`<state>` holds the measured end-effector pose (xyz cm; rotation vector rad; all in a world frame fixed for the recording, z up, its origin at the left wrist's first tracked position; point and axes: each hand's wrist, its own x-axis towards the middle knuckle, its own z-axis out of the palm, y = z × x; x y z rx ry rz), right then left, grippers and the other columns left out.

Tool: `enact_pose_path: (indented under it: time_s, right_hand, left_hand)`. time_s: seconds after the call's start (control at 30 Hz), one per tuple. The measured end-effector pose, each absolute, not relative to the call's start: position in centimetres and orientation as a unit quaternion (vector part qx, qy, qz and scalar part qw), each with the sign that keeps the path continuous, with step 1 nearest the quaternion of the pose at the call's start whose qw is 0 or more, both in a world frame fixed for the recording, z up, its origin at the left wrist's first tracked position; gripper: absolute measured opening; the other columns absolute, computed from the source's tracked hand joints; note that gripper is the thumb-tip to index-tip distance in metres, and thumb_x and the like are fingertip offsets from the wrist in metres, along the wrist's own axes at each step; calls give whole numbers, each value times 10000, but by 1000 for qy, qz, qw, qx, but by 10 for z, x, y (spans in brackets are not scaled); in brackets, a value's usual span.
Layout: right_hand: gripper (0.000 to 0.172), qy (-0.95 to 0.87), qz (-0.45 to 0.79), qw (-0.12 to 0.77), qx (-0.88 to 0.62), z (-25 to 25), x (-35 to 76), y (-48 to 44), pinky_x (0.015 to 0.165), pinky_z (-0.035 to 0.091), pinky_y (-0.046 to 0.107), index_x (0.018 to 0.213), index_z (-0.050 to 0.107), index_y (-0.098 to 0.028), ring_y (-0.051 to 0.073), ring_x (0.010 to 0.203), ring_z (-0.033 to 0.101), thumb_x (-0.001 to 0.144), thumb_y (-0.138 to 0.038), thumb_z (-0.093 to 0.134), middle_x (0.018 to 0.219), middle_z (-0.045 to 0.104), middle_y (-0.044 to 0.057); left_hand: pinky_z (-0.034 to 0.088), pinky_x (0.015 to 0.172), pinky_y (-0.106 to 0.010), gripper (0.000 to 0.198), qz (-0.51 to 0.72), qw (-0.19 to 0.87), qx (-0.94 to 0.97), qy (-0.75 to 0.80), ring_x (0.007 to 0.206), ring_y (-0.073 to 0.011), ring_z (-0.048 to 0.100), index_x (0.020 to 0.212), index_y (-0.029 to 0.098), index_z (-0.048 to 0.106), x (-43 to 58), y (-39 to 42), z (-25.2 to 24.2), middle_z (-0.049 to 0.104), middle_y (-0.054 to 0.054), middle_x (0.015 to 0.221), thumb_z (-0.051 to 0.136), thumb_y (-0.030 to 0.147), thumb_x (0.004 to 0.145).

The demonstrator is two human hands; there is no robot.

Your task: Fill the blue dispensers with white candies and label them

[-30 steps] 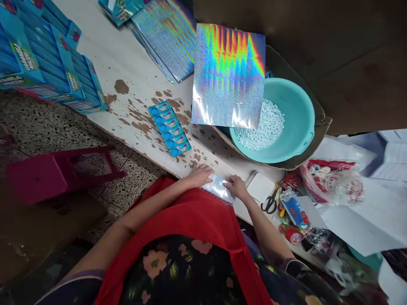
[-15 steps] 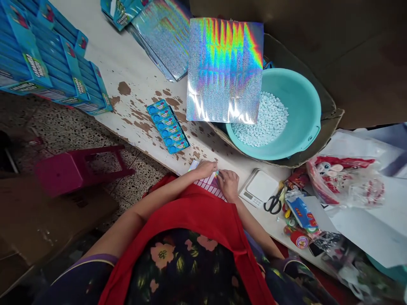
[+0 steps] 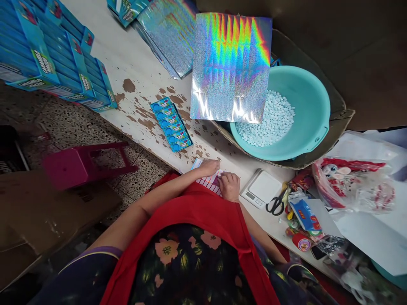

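At the table's front edge lies a shiny sheet (image 3: pixel 208 184) marked in rows of small pale cells, with pinkish and rainbow glints. My left hand (image 3: pixel 209 167) rests over its far part, fingers curled and pressed together. Close beside it, my right hand (image 3: pixel 229 185) bends its fingers down onto the sheet's right side. The fingers cover whatever they pinch, so I cannot make it out. Beyond my hands is a row of several blue blister-like candy packs (image 3: pixel 171 124). To the right of my right hand sits a white scale (image 3: pixel 261 188).
A turquoise basin (image 3: pixel 313 97) of white tablets stands in a cardboard box (image 3: pixel 340 114), with a holographic sheet (image 3: pixel 230 67) over its rim. Blue display boxes (image 3: pixel 60 63) are stacked left. Scissors (image 3: pixel 276 205) and plastic bags (image 3: pixel 356 182) lie right. A pink stool (image 3: pixel 68 167) stands left.
A small shiny piece seen between my hands earlier is now mostly covered. My right hand has flattened down slightly onto the sheet. The whole view has shifted a little.
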<state>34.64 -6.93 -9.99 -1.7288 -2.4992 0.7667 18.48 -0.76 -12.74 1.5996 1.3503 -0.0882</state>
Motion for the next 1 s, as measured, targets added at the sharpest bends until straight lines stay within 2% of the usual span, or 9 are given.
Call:
enact_pose_path:
  time_s: [0.17, 0.3, 0.37, 0.43, 0.57, 0.67, 0.77, 0.87, 1.0]
  right_hand:
    - [201, -703, 359, 107, -605, -74, 341, -62, 816, 414, 370, 790, 618, -235, 225, 853, 568, 890, -367, 503, 834, 669, 62]
    - [207, -569, 464, 208, -647, -49, 334, -48, 746, 453, 319, 788, 579, -211, 173, 737, 575, 832, -413, 583, 756, 628, 14]
    - [228, -528, 493, 236, -650, -42, 329, -40, 726, 453, 302, 786, 574, -196, 157, 715, 571, 801, -419, 618, 742, 616, 2]
    - [237, -508, 504, 256, -649, -40, 322, -33, 722, 450, 296, 782, 573, -185, 148, 709, 569, 783, -413, 635, 736, 613, 0]
    - [237, -514, 499, 269, -644, -50, 290, -21, 738, 453, 307, 779, 580, -181, 147, 720, 557, 782, -413, 626, 744, 600, 4]
    - [239, -571, 473, 283, -608, -59, 249, -12, 791, 458, 319, 773, 609, -184, 181, 924, 547, 777, -423, 629, 925, 570, 50]
    - [227, -623, 447, 294, -571, -67, 206, -2, 889, 427, 353, 764, 634, -189, 203, 1063, 497, 778, -416, 636, 1026, 507, 68]
    - [210, -650, 413, 299, -563, -78, 175, 6, 978, 362, 390, 745, 631, -186, 212, 1081, 478, 798, -388, 622, 1018, 490, 71]
    - [192, -673, 377, 281, -571, -98, 156, 11, 995, 345, 398, 749, 606, -179, 225, 1107, 463, 812, -360, 598, 1038, 485, 89]
  left_hand:
    - [399, 872, -367, 238, -7, 498, 654, 570, 965, -249, 603, 864, 165, 650, 183, -10, -130, 684, -102, 965, 418, 216, 854]
    - [394, 943, -334, 383, 187, 603, 582, 513, 1086, -212, 553, 1017, 166, 634, 172, -18, -119, 633, -91, 1128, 317, 364, 931]
    - [437, 861, -302, 436, 255, 697, 497, 449, 973, -185, 594, 1045, 150, 610, 166, -27, -109, 653, -84, 1046, 341, 468, 919]
    - [447, 721, -264, 420, 243, 738, 451, 439, 765, -152, 598, 927, 138, 609, 157, -36, -96, 659, -46, 823, 437, 517, 869]
    - [378, 600, -232, 341, 245, 662, 451, 546, 583, -112, 492, 703, 157, 546, 129, -51, -66, 519, 28, 567, 452, 440, 867]
    - [360, 570, -228, 237, 274, 592, 436, 620, 547, -108, 464, 855, 171, 555, 95, -57, -49, 469, 53, 553, 430, 371, 874]
    - [362, 528, -219, 208, 316, 573, 380, 654, 489, -105, 450, 1009, 188, 467, 58, -60, -48, 451, 81, 539, 420, 332, 867]
    - [367, 516, -209, 150, 347, 557, 358, 664, 488, -100, 447, 958, 196, 412, 29, -58, -62, 455, 86, 543, 434, 283, 837]
    - [360, 498, -200, 124, 365, 555, 343, 665, 473, -90, 431, 895, 199, 389, 11, -50, -86, 463, 86, 532, 466, 226, 801]
